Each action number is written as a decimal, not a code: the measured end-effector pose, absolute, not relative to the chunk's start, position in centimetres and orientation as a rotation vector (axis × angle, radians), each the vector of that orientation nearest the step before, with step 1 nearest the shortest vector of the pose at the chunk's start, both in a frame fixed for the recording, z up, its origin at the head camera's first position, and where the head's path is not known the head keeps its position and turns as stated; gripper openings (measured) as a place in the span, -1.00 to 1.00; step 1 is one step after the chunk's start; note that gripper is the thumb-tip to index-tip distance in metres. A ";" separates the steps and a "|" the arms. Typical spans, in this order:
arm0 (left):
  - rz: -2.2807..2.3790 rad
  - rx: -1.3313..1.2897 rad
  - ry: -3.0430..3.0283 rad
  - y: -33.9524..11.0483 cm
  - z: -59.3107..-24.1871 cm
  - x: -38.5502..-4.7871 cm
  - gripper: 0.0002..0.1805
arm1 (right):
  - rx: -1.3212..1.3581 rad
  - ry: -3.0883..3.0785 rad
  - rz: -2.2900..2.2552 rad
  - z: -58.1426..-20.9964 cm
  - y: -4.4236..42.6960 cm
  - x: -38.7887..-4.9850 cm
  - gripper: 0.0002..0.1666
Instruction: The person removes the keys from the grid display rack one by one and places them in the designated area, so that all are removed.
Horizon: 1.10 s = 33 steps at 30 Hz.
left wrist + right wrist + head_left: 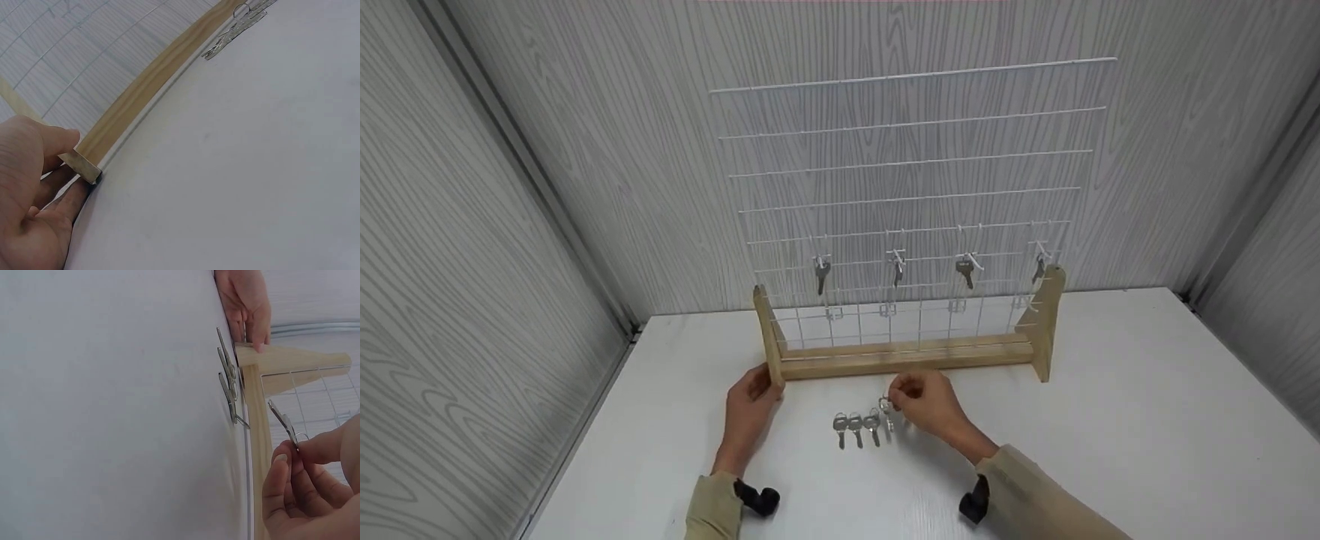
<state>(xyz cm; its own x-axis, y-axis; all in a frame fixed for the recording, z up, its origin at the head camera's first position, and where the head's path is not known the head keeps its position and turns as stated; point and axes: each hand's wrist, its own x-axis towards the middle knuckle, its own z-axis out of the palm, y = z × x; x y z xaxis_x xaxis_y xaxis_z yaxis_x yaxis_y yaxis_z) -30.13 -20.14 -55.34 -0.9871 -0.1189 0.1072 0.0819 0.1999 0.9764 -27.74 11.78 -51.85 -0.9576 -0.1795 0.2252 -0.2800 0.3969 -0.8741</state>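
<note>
Fingers and thumb of the right hand are clamped together on one silver key, pinched near its ring end, and up it is held, off the white table, just in front of the wooden base bar! Right beside it, to the left, three more keys are laid out in a neat row, each with its blade pointed toward the person.

Over on the other side, the left wooden end piece is gripped low at its front foot by the left hand: thumb pressed on one face, fingers set against the other.

Above, a white wire grid is held upright by the stand, and four hanging keys are carried across it, spread well apart on white hooks. Below those, a lower row of hooks can be seen. Black wrist cameras are worn at both light sleeves.
</note>
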 end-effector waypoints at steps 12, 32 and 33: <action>-1.878 0.034 -2.307 -20.0 -55.4 -30.2 -0.44 | 0.338 -2.671 1.619 -52.2 11.9 -27.7 -0.94; -1.833 0.054 -2.329 -20.0 -55.6 -30.3 -0.46 | 0.355 -2.778 1.437 -52.2 11.3 -27.9 -0.89; -1.832 0.056 -2.330 -20.0 -55.6 -30.3 -0.46 | 0.361 -2.781 1.425 -52.2 11.3 -27.9 -0.89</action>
